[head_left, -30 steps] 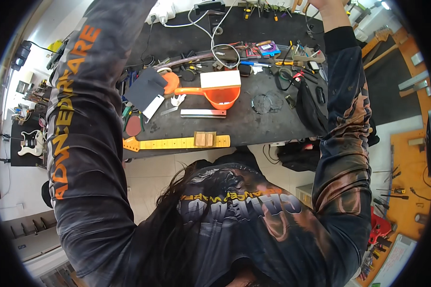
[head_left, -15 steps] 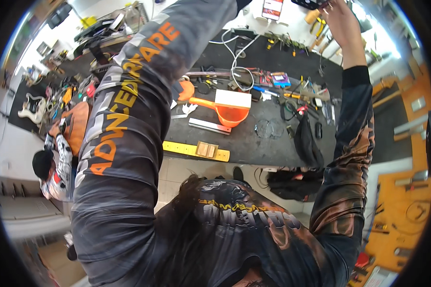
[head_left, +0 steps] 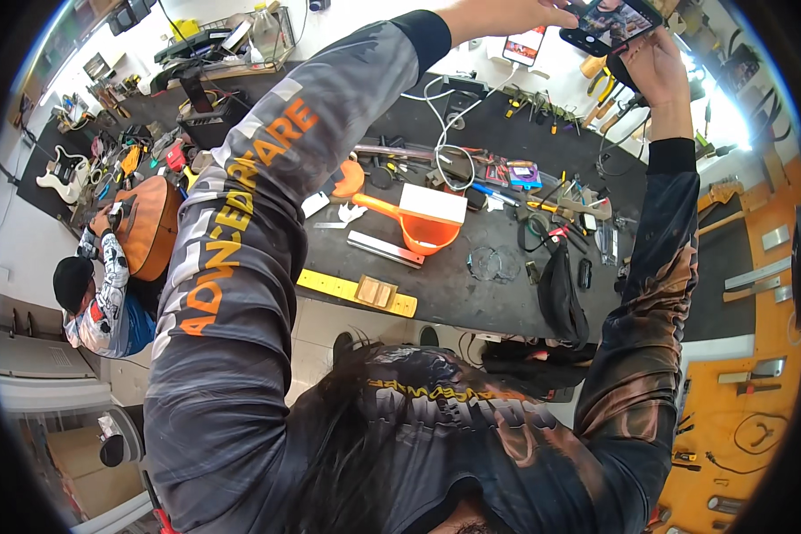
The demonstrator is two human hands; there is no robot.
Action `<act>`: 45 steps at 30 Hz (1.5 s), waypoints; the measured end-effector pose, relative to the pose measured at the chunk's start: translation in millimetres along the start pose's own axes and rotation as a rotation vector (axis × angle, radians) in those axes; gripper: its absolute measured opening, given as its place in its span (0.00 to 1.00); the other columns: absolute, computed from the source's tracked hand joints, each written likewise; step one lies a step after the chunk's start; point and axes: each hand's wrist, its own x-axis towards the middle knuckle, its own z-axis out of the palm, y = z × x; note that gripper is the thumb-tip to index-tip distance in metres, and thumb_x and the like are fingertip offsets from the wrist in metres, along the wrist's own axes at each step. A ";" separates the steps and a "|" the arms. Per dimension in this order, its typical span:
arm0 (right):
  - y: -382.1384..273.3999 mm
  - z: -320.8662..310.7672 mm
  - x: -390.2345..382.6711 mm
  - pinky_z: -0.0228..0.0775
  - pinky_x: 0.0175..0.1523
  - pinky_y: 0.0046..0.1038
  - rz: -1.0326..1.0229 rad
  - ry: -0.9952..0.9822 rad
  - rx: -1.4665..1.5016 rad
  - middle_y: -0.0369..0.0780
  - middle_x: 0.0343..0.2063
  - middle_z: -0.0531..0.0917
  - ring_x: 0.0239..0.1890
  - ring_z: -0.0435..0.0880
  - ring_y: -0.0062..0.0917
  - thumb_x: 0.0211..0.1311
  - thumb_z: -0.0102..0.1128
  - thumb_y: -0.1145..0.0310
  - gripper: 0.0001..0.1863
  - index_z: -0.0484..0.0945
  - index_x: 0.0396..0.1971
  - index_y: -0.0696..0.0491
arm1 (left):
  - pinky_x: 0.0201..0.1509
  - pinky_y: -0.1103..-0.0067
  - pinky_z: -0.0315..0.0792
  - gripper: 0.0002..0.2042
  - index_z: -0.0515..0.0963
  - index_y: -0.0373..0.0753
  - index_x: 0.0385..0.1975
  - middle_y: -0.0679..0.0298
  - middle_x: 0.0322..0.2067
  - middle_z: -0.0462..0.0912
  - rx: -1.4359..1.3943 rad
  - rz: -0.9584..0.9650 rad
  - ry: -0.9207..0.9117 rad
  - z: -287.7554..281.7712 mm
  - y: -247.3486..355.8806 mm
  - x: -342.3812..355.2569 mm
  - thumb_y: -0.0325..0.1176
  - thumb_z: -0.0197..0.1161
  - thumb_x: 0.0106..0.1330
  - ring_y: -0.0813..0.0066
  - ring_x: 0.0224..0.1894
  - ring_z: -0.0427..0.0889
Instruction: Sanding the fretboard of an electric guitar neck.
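Note:
A dark smartphone (head_left: 616, 21) with a lit screen is held up at the top right, above the bench. My right hand (head_left: 660, 73) is closed around its lower right part, fingers partly behind it. Reaching in from the left, my left hand (head_left: 512, 16) has its fingertips closed at the phone's left end; the top of that hand is cut off by the picture's edge. Below, another phone (head_left: 525, 46) with a white cable stands against the wall. On the bench lie an orange scoop (head_left: 432, 233), a white box (head_left: 433, 203) on it, and a yellow fretboard-like strip (head_left: 329, 287) bearing a wooden block (head_left: 376, 292).
The dark workbench (head_left: 481, 298) carries a metal bar (head_left: 384, 248), coiled wire (head_left: 494, 264), a black bag (head_left: 561, 298) and several hand tools. At left, another person (head_left: 107, 303) handles an acoustic guitar (head_left: 147, 227). An orange tool board (head_left: 730, 445) stands at right.
The phone in my right hand has come lower into view, its screen now showing. My left hand has appeared beside it. The whole view has shifted slightly.

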 end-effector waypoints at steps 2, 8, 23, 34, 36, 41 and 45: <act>-2.8 -6.0 5.8 0.81 0.69 0.42 0.028 0.001 0.000 0.45 0.56 0.92 0.58 0.91 0.38 0.94 0.44 0.52 0.26 0.82 0.67 0.56 | 0.60 0.68 0.84 0.20 0.87 0.26 0.60 0.51 0.47 0.94 0.012 -0.004 -0.017 0.9 -0.5 3.5 0.32 0.72 0.74 0.64 0.49 0.92; -1.5 -23.8 23.2 0.89 0.60 0.42 0.130 -0.005 -0.006 0.43 0.47 0.95 0.48 0.95 0.36 0.92 0.50 0.53 0.22 0.86 0.60 0.54 | 0.60 0.69 0.83 0.18 0.86 0.26 0.61 0.53 0.49 0.94 -0.159 -0.009 0.009 9.6 -8.8 4.4 0.29 0.69 0.76 0.68 0.51 0.91; -18.4 -126.4 -19.6 0.62 0.88 0.47 0.167 -0.210 -0.109 0.47 0.80 0.73 0.82 0.72 0.37 0.94 0.44 0.54 0.30 0.68 0.82 0.58 | 0.59 0.62 0.81 0.17 0.86 0.30 0.58 0.44 0.47 0.92 0.168 0.066 -0.003 11.1 2.0 6.3 0.32 0.69 0.76 0.50 0.50 0.91; 15.2 -47.6 -51.8 0.68 0.83 0.31 0.022 0.008 -0.896 0.45 0.73 0.82 0.75 0.83 0.29 0.85 0.66 0.66 0.33 0.69 0.82 0.61 | 0.59 0.57 0.81 0.14 0.84 0.31 0.57 0.40 0.47 0.90 0.344 0.107 0.020 5.9 2.3 2.3 0.31 0.68 0.77 0.39 0.53 0.89; 17.8 -47.9 -51.8 0.68 0.82 0.31 -0.052 0.022 -0.982 0.44 0.70 0.85 0.74 0.84 0.27 0.86 0.66 0.63 0.32 0.70 0.81 0.60 | 0.59 0.55 0.80 0.14 0.83 0.31 0.57 0.40 0.48 0.89 0.384 0.102 0.019 7.3 6.0 0.7 0.31 0.68 0.78 0.37 0.53 0.89; 24.6 -59.3 -49.5 0.67 0.81 0.29 -0.049 0.047 -1.054 0.45 0.70 0.86 0.74 0.84 0.27 0.87 0.66 0.60 0.33 0.71 0.81 0.60 | 0.59 0.52 0.80 0.13 0.82 0.31 0.57 0.38 0.49 0.89 0.436 0.125 0.054 7.3 9.3 -3.7 0.30 0.67 0.78 0.33 0.54 0.87; 17.2 -69.6 -52.8 0.65 0.82 0.31 -0.027 0.064 -1.152 0.48 0.74 0.81 0.78 0.80 0.30 0.89 0.63 0.63 0.35 0.63 0.85 0.60 | 0.59 0.50 0.79 0.13 0.81 0.31 0.57 0.38 0.49 0.89 0.442 0.132 0.039 14.8 8.5 0.9 0.30 0.66 0.78 0.31 0.56 0.86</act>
